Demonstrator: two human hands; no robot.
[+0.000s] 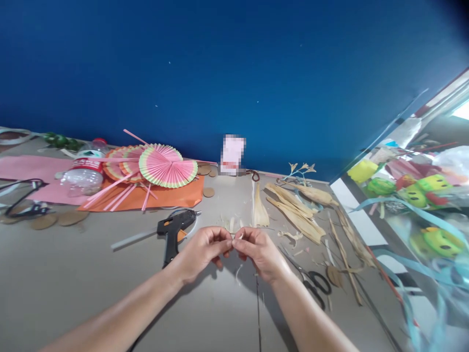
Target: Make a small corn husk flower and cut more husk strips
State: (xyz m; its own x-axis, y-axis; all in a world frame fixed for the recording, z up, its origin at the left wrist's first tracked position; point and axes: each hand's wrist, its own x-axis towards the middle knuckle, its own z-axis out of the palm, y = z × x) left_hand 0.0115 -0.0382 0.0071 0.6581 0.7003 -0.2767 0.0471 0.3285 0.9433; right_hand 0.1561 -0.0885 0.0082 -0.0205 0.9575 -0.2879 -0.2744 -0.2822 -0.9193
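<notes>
My left hand [210,247] and my right hand [258,249] meet above the middle of the table, thumbs and forefingers pinched together. Between the fingertips is a small pale strip [240,236], which looks like corn husk; most of it is hidden. Beside my left hand lies a black glue gun [170,233] with a long glue stick [134,239] out of its back. To the right of my right hand rest scissors with black handles [318,283]. Dried corn husks [295,217] lie beyond it, with one upright-lying husk piece [260,210] nearer the middle.
Folded pink paper fans [168,166] lie on orange paper [190,193] at the left, near a plastic bottle [84,168]. Round brown discs [73,218] are scattered about. A blue wall [234,73] closes off the back. Colourful crafts and blue ribbon [414,203] crowd the right.
</notes>
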